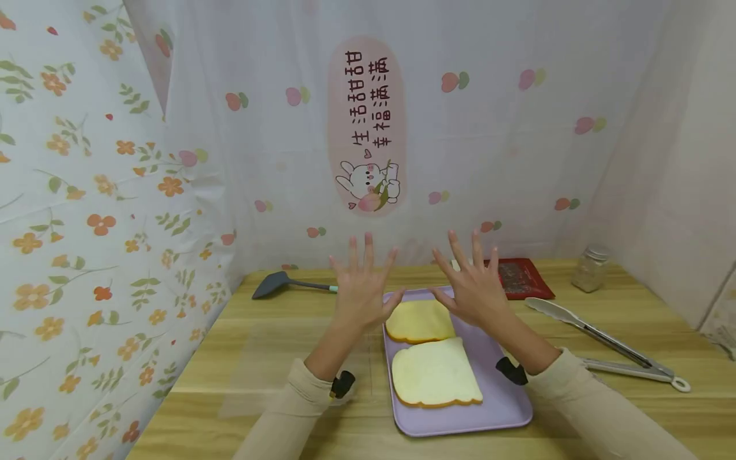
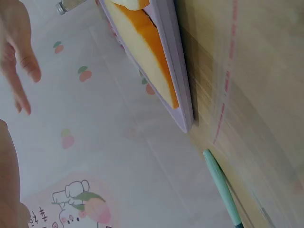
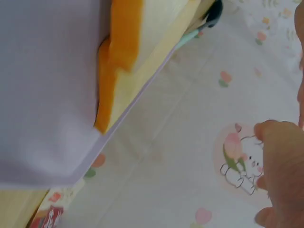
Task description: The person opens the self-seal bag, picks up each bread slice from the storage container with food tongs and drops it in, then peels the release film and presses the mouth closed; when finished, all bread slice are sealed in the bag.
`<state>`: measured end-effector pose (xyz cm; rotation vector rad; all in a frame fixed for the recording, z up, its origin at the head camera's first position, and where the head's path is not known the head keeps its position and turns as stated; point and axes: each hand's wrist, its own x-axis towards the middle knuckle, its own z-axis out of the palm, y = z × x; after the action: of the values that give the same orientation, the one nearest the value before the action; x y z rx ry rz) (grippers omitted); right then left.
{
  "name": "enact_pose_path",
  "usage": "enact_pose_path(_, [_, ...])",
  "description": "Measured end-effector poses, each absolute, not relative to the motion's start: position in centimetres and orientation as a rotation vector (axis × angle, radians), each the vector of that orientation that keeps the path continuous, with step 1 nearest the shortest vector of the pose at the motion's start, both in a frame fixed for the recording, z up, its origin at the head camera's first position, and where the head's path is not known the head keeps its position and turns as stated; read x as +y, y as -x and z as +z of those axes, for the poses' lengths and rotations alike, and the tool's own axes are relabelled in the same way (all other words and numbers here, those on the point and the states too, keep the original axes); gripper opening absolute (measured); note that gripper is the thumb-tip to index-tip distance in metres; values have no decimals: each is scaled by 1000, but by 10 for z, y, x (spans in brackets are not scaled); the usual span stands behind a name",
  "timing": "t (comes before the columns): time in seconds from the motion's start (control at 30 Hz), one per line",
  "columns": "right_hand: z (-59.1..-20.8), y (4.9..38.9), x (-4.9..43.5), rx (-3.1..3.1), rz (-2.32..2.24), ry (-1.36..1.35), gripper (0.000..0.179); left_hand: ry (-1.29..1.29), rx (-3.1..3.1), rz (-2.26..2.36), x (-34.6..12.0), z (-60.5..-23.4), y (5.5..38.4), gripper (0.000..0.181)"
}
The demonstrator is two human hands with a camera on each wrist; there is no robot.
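1. So, left grip [image 1: 361,291] and right grip [image 1: 474,291] both hang in mid-air, fingers spread, grasping nothing.
2. Below and between them, towards the person, the front bread slice [image 1: 438,372] lies on the lilac tray [image 1: 499,402]; the rear bread slice [image 1: 420,321] sits just past it, nearer both grips.
3. Handling call: they look light, soft and springy, easily dented, hardly slippery. Best hold, I'd judge, is a gentle pinch on opposite crust sides.
4. Over to the left wrist view: deep orange crust [image 2: 154,50], where the head view gives only a thin rim.
5. Right wrist view has the slices overlapping; whether one rests on the other, I can't tell.
6. Only the head view catches the tongs [image 1: 612,343], right of the right grip.
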<state>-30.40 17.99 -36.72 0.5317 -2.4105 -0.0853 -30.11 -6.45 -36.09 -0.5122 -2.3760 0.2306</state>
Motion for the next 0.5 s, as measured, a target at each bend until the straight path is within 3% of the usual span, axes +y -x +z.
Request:
enact_pose_path(0.27, [-368,280,167,-2512,4,-617,71,550,-2509,62,-98,-361,272,70])
enact_pose_path(0.5, [-368,258,145,-2654,380,-797,50,647,-2563,-140,-131,-368,252,55])
